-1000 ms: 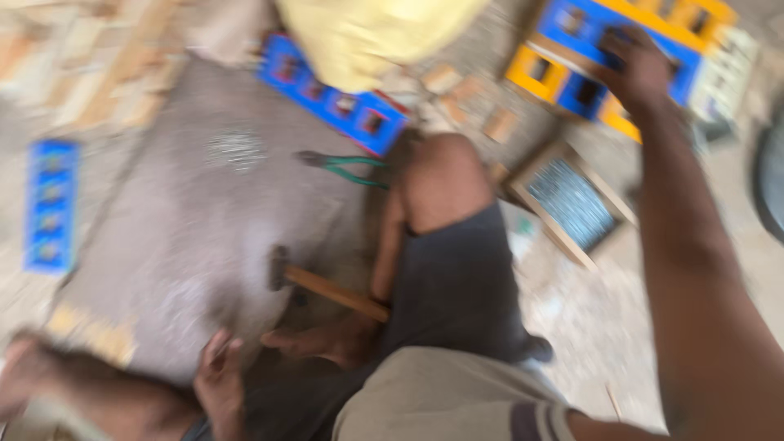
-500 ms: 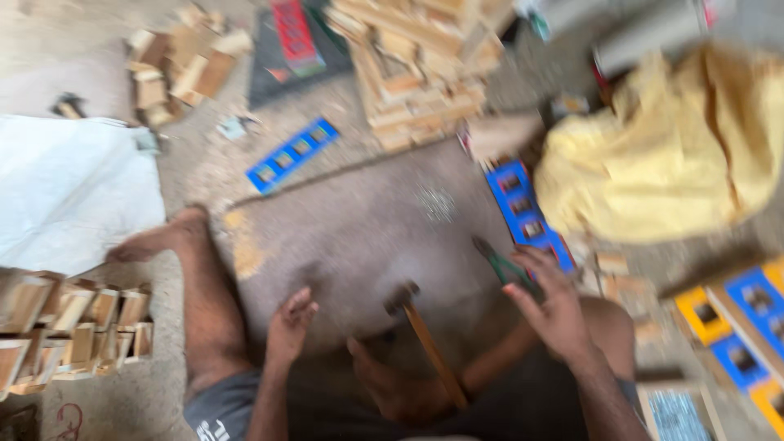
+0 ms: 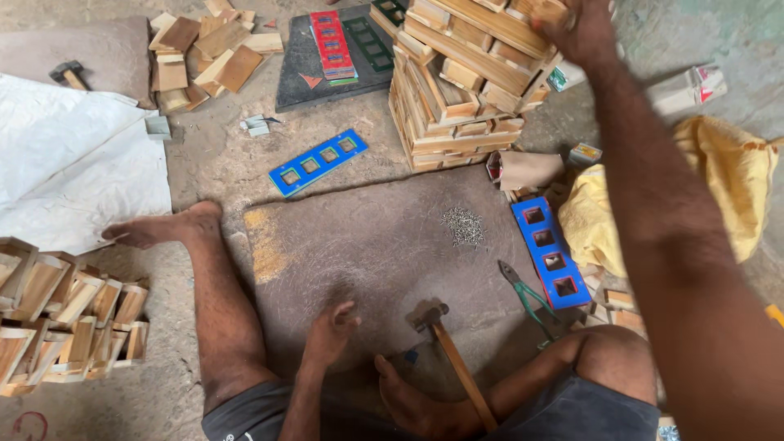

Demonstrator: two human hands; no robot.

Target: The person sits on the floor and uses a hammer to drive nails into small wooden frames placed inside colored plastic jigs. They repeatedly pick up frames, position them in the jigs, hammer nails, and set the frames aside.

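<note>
My right hand (image 3: 576, 31) reaches far up to the top of a tall stack of wooden frames (image 3: 457, 90), its fingers closed over a top wooden piece (image 3: 545, 11). My left hand (image 3: 331, 331) rests on the grey stone slab (image 3: 367, 237) with curled fingers and holds nothing. Just right of it a wooden-handled hammer (image 3: 447, 347) lies on the slab, its handle leaning on my foot (image 3: 420, 404). Green-handled pliers (image 3: 527, 296) and a small heap of nails (image 3: 464, 225) lie further right on the slab.
Blue frames with square holes lie right of the slab (image 3: 549, 251) and behind it (image 3: 318, 161). A yellow bag (image 3: 735, 188) sits at right, a white sheet (image 3: 73, 163) at left. More wooden pieces are stacked at left (image 3: 57, 310) and far back (image 3: 204, 53).
My right hand has risen from beside the pliers up to the top of the wooden stack. My left hand stays on the slab. The view has tilted toward the stack.
</note>
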